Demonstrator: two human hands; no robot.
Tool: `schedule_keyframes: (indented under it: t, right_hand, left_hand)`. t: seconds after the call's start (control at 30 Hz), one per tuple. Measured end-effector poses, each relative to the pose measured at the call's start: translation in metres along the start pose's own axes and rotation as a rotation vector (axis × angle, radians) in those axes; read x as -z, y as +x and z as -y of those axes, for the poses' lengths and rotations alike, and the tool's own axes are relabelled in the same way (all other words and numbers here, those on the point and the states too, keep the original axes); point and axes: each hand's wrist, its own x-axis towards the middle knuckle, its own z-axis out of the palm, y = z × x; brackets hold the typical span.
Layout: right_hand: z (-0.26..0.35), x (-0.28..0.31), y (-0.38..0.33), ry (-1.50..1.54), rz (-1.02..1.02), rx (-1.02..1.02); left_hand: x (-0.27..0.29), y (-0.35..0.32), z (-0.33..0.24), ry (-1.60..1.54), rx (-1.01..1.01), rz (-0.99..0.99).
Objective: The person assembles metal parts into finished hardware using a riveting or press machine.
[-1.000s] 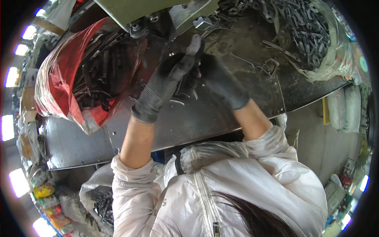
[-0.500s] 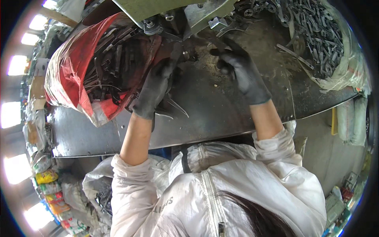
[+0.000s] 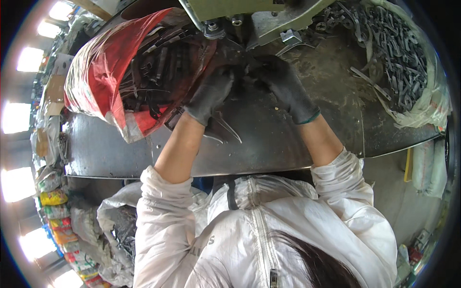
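Note:
Both my hands wear dark gloves and meet under the green machine head (image 3: 225, 12) at the back of the metal table (image 3: 269, 144). My left hand (image 3: 211, 93) is curled next to the mouth of the red bag (image 3: 103, 77), which is full of dark metal parts. My right hand (image 3: 283, 86) is closed right beside it, fingers toward the machine's tooling. A small dark metal piece (image 3: 240, 65) seems to sit between the two hands, but the gloves hide most of it. Two thin curved metal strips (image 3: 228, 127) lie on the table just below my left wrist.
A white sack (image 3: 408, 62) heaped with dark metal parts stands at the right end of the table. Loose strips (image 3: 365, 81) lie next to it. Bags and coloured packages (image 3: 53, 211) crowd the floor at the left, below the table's front edge.
My hands have come together under the machine head. The right hand moved left toward the left hand, and the left hand shifted up to the tooling.

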Motion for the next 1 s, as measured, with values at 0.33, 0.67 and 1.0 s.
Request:
schedule_keyframes:
  t: [0.33,0.67,1.0]
  right_hand:
    - [-0.032,0.018,0.009,-0.025,-0.096,-0.103]
    - [-0.003,-0.002,-0.004,-0.042,-0.076,-0.102]
    - [-0.021,0.014,-0.009,-0.077,-0.034,-0.174]
  left_hand:
    - [0.074,0.042,-0.048,0.83,0.616,-0.218]
    - [0.081,0.008,-0.003,1.096,0.323,-0.272]
    - [0.093,0.021,-0.041,-0.049,-0.003,-0.825]
